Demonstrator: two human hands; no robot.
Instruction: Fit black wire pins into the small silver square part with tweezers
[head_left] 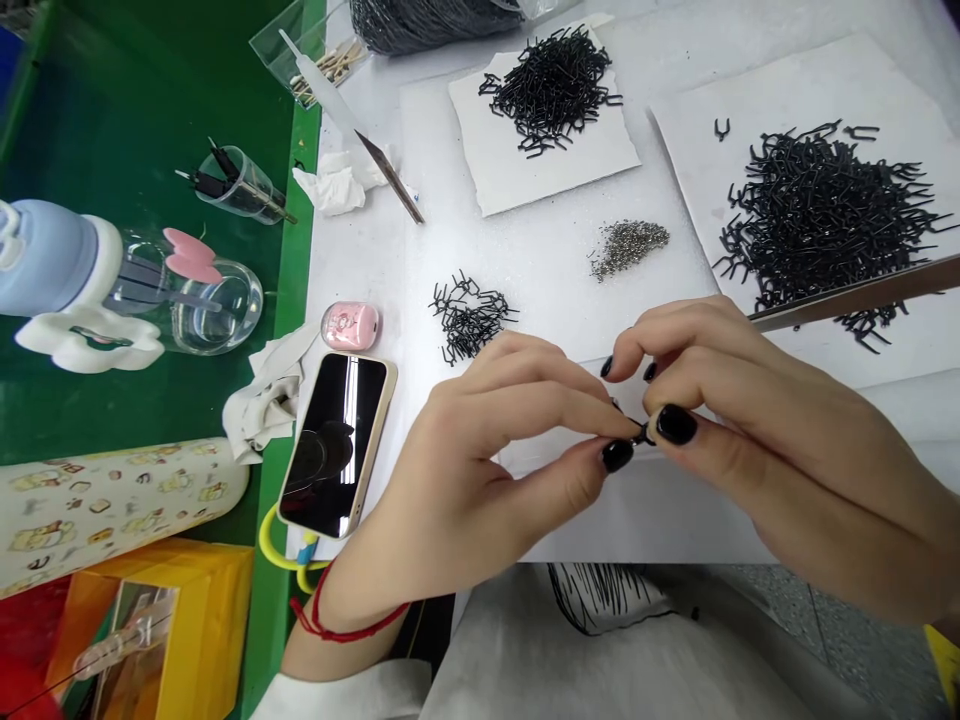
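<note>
My left hand and my right hand meet over the front of the white table. Between their thumbs and forefingers they pinch a tiny black part, mostly covered by the fingertips. A long brownish metal strip, like a tweezers arm, sticks out behind my right knuckles; whether that hand grips it is hidden. Just beyond my left hand lies a small pile of black forked pieces. A heap of tiny metallic bits sits farther back, between the two hands.
Larger heaps of black forked pieces lie on a rear card and a right card. At left are a phone, a pink case, crumpled tissue, a metal tool, a cup and a bottle.
</note>
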